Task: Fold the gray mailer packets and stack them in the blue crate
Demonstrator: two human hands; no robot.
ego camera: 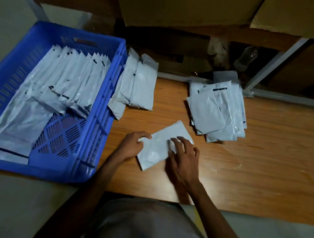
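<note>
- The right hand (184, 157) lies on the mailer packet (159, 148) with fingers spread and nearly straight, pressing its right half flat and gripping nothing; the left hand (132, 145) curls its fingers over the packet's left edge, thumb on top, pinching it.
- The packet sits between the two hands on the wooden table (265, 160), tilted, with its far corner pointing away from the person.
- To fold it well, I would keep the right palm pinning the sheet, bring the left edge over squarely so the edges meet, then run the fingers along the crease; the slick film will probably spring back if released early.
- Both forearms reach forward from the body, wrists low, the hands close together over the packet.
- Beyond the left hand, a small pile of folded packets (136, 85) leans against the blue crate (102, 112), which holds a row of packets on edge.
- Beyond the right hand lies a stack of unfolded mailers (217, 110).
</note>
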